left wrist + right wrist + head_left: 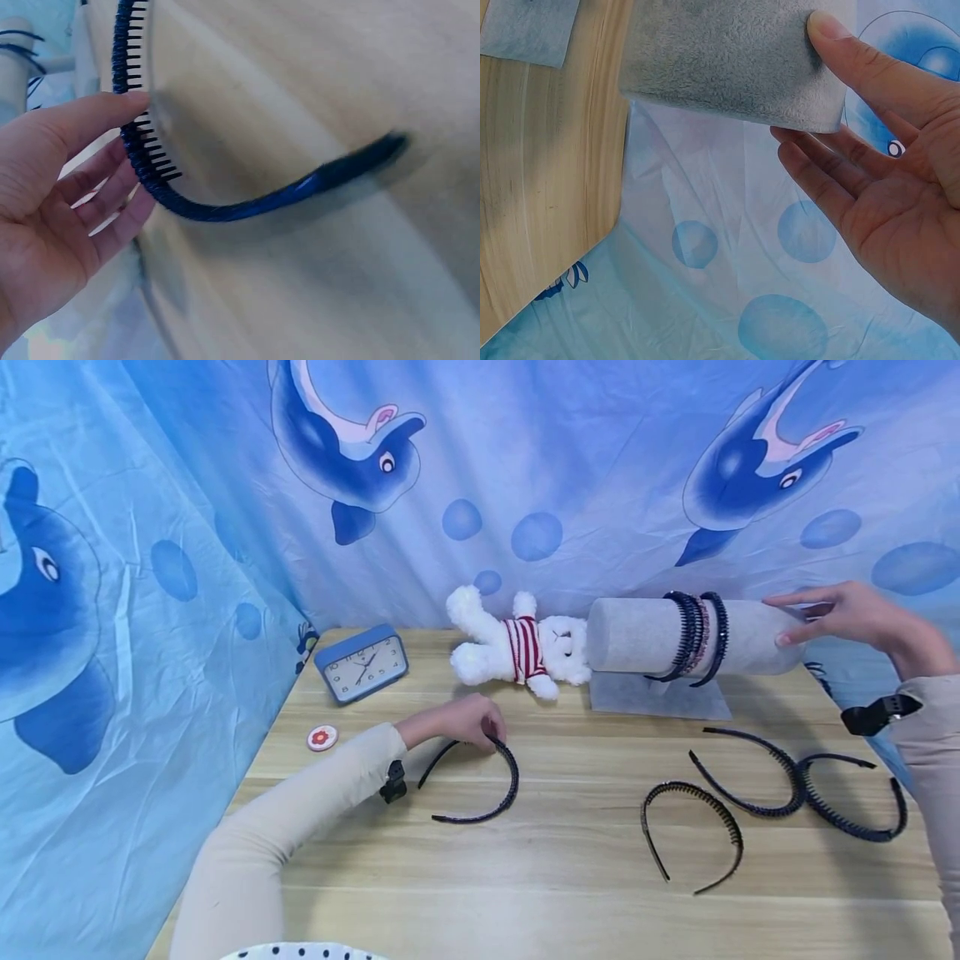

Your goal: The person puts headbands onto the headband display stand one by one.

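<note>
Between thumb and fingers, my left hand (468, 722) pinches a dark toothed headband (513, 777) over the left middle of the table. In the left wrist view the comb teeth line the inside of its curve, and one tapered end reaches right, close over the wood. My right hand (862, 618) holds the right end of a grey plush headband stand (637, 635), a horizontal roll on a flat base. The right wrist view has the thumb on one face of the roll (727, 60) and the fingers at its far edge. Dark headbands (684, 639) and a pinkish one (701, 631) circle the roll.
Three dark headbands lie at the right: one in front (731, 818), one behind (791, 781), one far right (855, 835). A white plush toy (487, 639) lies against the stand's left end. A blue clock (363, 664) and round flower badge (322, 737) are at left.
</note>
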`<state>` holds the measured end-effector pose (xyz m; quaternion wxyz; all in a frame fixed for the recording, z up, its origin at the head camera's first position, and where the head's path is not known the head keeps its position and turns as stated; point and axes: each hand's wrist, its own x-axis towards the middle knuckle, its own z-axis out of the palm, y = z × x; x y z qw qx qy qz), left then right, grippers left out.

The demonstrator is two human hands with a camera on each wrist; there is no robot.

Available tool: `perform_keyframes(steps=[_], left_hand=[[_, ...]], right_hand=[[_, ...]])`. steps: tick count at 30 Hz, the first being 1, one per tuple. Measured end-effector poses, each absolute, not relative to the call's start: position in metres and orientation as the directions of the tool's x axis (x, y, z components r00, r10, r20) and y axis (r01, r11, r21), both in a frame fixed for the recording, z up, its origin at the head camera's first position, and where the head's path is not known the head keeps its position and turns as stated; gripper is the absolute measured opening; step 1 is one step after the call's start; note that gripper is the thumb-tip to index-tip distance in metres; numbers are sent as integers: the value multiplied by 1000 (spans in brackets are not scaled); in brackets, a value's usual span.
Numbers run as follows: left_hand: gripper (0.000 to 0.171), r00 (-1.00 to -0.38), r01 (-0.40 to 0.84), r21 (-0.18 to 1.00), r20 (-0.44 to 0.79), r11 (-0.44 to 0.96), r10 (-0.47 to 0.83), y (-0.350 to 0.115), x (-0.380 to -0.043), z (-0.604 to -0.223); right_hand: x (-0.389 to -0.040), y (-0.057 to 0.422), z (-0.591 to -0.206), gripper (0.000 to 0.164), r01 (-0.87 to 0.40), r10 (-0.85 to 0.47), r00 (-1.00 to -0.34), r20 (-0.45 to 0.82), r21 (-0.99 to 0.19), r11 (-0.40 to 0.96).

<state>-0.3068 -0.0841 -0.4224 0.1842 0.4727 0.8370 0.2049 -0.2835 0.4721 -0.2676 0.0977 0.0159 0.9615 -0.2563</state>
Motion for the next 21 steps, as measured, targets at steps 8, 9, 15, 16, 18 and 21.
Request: perform_keyframes(steps=[8,9,15,16,18,21], left_hand=[[15,-476,603,608,-244,516,845,-98,-312,-397],[16,-482,565,635,-264,527,835,-100,-312,-394],[20,-512,293,762,-386,578,768,-112,-310,-384],[22,-510,255,776,-399,577,762,-113,-310,-382],[25,-505,196,799,-415,568,757,-116,-308,-380],[34,-482,148,825,-421,546,768,-120,-306,-377]], right_hand=[[-284,472,-268,78,65,-31,-982,-185,-488,870],[-284,472,-268,79,68,-28,-982,-187,-487,870],[-285,472,-268,77,65,-31,-982,-187,-486,871],[-284,472,-268,76,63,-34,-982,-187,-486,872],[-284,472,-268,76,62,-34,-982,-187,-483,873],[-284,472,-268,75,60,-34,-982,-185,-480,875]])
